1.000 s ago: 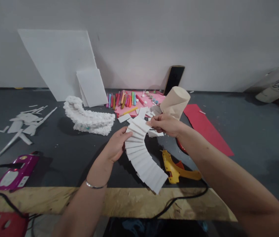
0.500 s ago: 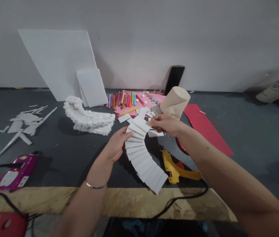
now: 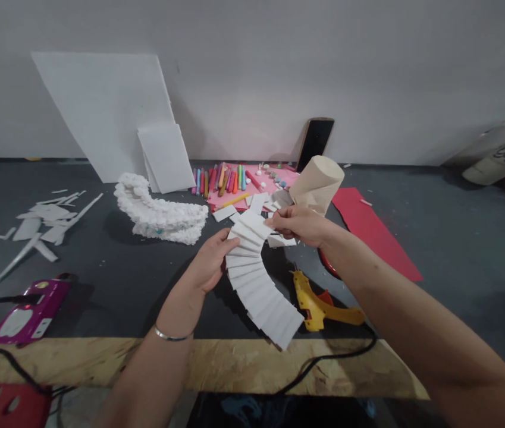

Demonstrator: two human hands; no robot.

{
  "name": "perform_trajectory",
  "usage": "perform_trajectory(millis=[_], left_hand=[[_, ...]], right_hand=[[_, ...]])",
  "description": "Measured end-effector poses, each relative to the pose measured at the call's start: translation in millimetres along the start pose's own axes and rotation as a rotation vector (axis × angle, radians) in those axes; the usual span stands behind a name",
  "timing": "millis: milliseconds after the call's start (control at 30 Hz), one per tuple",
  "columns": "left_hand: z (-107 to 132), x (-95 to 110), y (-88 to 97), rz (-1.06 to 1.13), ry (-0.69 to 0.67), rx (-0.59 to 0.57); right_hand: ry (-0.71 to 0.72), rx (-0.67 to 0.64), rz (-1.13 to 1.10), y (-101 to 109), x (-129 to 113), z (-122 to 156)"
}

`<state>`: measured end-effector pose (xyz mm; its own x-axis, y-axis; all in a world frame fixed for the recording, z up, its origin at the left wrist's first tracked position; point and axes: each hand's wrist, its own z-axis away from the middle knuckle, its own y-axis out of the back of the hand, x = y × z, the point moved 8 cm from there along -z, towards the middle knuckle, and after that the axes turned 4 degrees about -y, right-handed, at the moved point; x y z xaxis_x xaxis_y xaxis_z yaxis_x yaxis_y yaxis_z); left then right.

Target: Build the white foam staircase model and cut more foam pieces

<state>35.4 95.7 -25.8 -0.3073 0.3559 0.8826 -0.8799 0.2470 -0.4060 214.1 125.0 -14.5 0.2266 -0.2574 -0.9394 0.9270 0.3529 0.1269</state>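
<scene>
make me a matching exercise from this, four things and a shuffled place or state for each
1. overlapping white strips
2. glue gun
3. phone
4. purple box

A. leaning on the wall
B. at far left, black cord plugged in
C. held by the left hand and right hand
D. yellow, beside the strips' near end

Pairs: 1-C, 2-D, 3-A, 4-B

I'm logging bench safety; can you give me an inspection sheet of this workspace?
Surface: dark tabletop, bare wood along the front.
Job's things: curved strip of overlapping white pieces; yellow glue gun beside it.
Clutter: white offcuts at left, coloured sticks at back.
Hands: left hand grips the strip's left edge; right hand pinches its far end.
Cables: black cable from glue gun crosses the wood; another cable plugged into purple box.
Surroundings: white board and dark phone lean against the wall.
</scene>
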Motion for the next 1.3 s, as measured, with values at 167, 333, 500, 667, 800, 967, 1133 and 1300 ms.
perform_trajectory(millis=[167, 333, 500, 667, 800, 967, 1133, 1300], left_hand=[[0.3, -0.6, 0.0, -0.002, 0.014, 0.000], [-0.4, 0.1, -0.1, 0.002, 0.006, 0.007], [-0.4, 0.8, -1.4, 0.002, 0.006, 0.007], [0.0, 0.6, -1.5, 0.008, 0.010, 0.009], [-0.5, -0.3, -0.1, 0.011, 0.009, 0.012], [-1.6, -0.8, 0.6, 0.012, 0.003, 0.009], [-2.3, -1.3, 1.4, 0.014, 0.004, 0.011], [-2.3, -0.4, 0.7, 0.019, -0.007, 0.009]], right_hand=[[-0.008, 0.027, 0.027, 2.7, 0.8, 0.0], [-0.020, 0.050, 0.037, 3.4, -0.3, 1.2], [-0.015, 0.053, 0.022, 2.7, -1.0, 0.7], [-0.018, 0.050, 0.027, 3.1, -0.7, 0.7], [0.001, 0.024, 0.015, 0.3, -2.3, 0.8], [0.013, 0.005, 0.006, -0.9, -1.0, -0.3], [0.003, 0.034, 0.044, 3.2, 1.4, -1.6], [0.014, 0.020, 0.039, 1.3, -0.8, -1.3]])
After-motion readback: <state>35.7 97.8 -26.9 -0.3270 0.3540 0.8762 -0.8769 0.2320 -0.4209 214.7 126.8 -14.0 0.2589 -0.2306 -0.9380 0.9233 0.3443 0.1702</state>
